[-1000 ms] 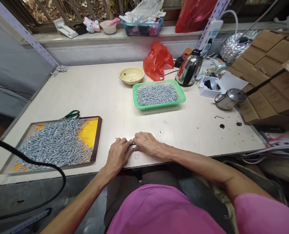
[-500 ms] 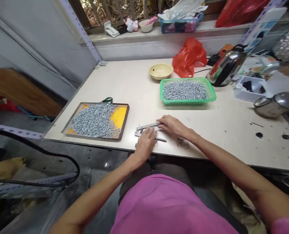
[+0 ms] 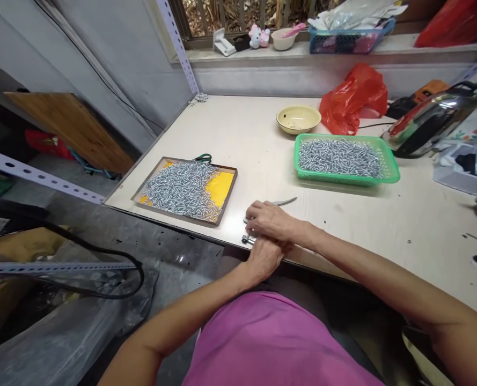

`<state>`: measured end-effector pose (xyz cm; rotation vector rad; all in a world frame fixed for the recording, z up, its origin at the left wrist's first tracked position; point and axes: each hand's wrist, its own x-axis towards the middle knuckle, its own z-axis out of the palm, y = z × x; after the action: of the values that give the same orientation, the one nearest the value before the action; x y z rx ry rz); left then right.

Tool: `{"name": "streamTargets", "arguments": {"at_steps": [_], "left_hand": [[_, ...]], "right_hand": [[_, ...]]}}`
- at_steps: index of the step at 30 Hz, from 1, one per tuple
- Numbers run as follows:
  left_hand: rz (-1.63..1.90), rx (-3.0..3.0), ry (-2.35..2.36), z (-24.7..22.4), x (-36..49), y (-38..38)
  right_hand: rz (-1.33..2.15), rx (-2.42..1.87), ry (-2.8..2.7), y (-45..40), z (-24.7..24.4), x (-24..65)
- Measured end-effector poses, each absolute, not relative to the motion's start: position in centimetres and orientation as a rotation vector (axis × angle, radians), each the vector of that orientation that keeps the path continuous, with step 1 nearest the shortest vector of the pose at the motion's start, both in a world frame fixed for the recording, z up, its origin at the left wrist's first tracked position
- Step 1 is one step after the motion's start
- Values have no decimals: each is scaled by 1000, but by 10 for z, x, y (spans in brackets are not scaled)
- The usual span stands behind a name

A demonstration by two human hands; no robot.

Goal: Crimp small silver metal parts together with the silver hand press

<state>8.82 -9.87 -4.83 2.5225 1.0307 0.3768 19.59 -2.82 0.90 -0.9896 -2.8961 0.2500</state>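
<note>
A plier-like metal hand tool (image 3: 285, 202) lies at the table's front edge, one grey handle sticking out beyond my right hand (image 3: 271, 221). That hand is closed, its fingers bent down over the tool's head. Just below it, partly under it, my left hand (image 3: 264, 256) is curled at the table edge; its fingertips and whatever they hold are hidden. A small metal piece with a dark round end (image 3: 245, 239) pokes out left of the hands. Farther left, a shallow tray (image 3: 226, 201) with a yellow bottom holds many small silvery metal pins or screws (image 3: 182, 187).
A green plastic basket (image 3: 298, 174) full of similar metal pieces stands behind my right hand. Beyond are a cream bowl (image 3: 298, 128), a red plastic bag (image 3: 353, 99) and a steel kettle (image 3: 431, 120). Green-handled scissors (image 3: 204, 157) lie behind the tray.
My right hand has moved from the tool's far handle to its head and closed. My left hand has drawn back toward the table edge and curled. The view has shifted left.
</note>
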Motion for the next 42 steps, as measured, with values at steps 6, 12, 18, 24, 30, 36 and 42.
{"name": "streamTargets", "arguments": {"at_steps": [6,12,18,24,30,36,42], "left_hand": [[351,2492,1053,-58,87,-105],[483,2448,1009,-59,87,-105],[708,2421,1523,-11,24,-45],[566,2270,2092,10,-52,32],[331,2370,2051,-1,-44,75],[76,2481,2095,-2,-33,99],[138,2531,2038,11,-32,99]], "right_hand": [[173,-781,-3026,-27,-3,171],[413,-822,-2559,-35,22,171],[-65,-1239,-1886,-28,88,253],[-232,-1713,-1805,-8,68,370],[-102,-1679,-1942,-40,22,358],[256,-1553,-2011,-99,-2,304],[486,-1561,-2050,-119,-8,283]]}}
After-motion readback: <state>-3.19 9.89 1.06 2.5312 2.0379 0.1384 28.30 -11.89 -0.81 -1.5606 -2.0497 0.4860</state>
